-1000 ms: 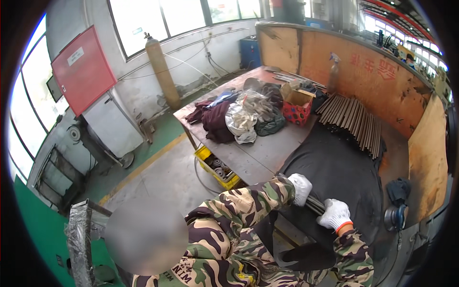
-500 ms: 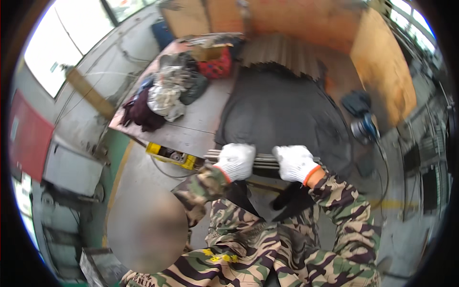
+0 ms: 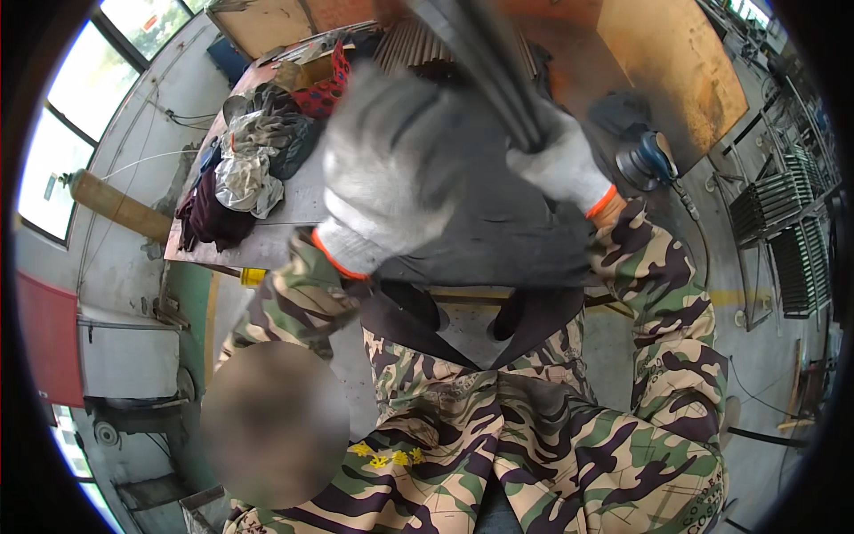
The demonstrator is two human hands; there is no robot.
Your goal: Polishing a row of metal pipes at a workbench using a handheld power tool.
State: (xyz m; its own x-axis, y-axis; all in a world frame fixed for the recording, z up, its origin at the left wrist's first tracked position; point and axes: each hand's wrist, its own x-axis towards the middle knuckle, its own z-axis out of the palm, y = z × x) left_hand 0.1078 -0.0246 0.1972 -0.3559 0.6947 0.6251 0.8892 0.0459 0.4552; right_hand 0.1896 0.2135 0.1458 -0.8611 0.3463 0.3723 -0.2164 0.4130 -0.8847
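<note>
My right hand [image 3: 562,160], in a white glove with an orange cuff, is closed around the lower end of some dark metal bars [image 3: 476,67]. They slant up and to the left past the top of the view, blurred by motion; how many there are I cannot tell. My left hand [image 3: 387,178], gloved the same way, is raised to the left of the bars, apart from them. Its fingers look stretched out with nothing in them, though their tips are smeared. Below both hands a black cloth [image 3: 507,240] covers the front of the table.
Several metal bars [image 3: 405,49] lie at the table's back. A heap of cloths and gloves [image 3: 253,156] sits on the left, near a red patterned cloth [image 3: 325,93]. At right lies a blue power sander [image 3: 648,162] with its hose. A rack of bars [image 3: 783,214] stands farther right.
Both hands were holding the bars level at the table's front edge. My left hand has let go and risen; my right hand has lifted the bars and tipped them upward.
</note>
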